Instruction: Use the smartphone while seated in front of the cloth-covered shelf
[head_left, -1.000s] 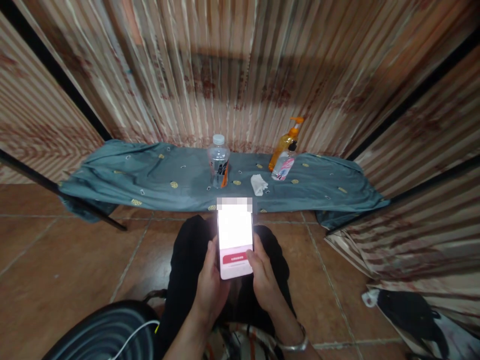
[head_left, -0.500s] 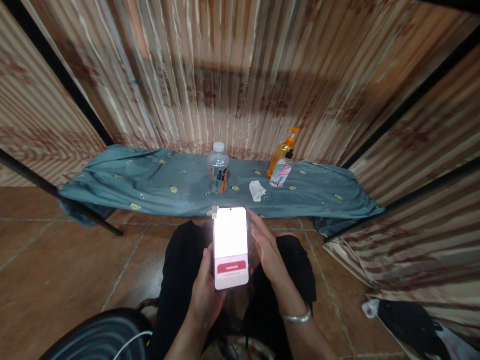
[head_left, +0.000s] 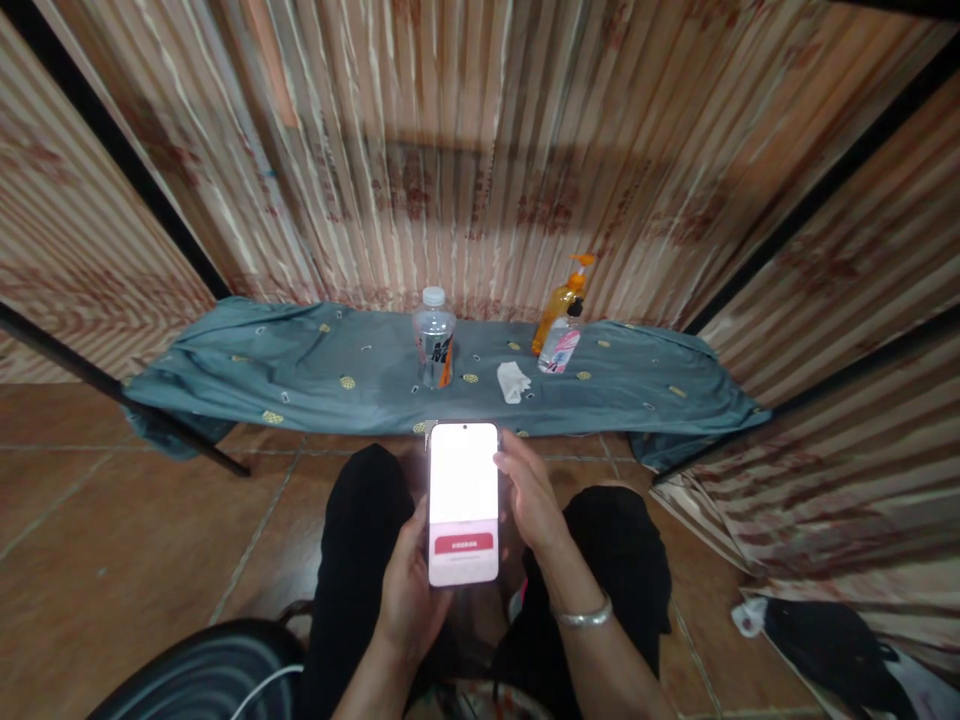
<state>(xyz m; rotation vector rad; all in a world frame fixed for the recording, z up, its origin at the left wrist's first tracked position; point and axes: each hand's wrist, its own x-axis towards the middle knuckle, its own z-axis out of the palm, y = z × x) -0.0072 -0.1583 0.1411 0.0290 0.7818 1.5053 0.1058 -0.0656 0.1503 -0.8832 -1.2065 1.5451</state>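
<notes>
Down between the knees, the left hand [head_left: 409, 590] cups a lit phone [head_left: 463, 503] upright from below, fingers curled around its edge. Just right of it, the right hand [head_left: 529, 495] is loosely spread, fingertips at the phone's side. Beyond, a clear bottle [head_left: 434, 337] stands on a grey-green cloth [head_left: 300, 360].

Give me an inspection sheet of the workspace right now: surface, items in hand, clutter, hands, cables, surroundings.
Surface: teal cloth on brown tile floor.
Job's things: lit phone.
Clutter: water bottle, crumpled tissue, orange pump bottle, small pink bottle, all on the cloth.
Hands: left hand grips the phone; right hand at its right edge.
Cables: white cable, bottom left.
Surroundings: striped curtains; black bag.
</notes>
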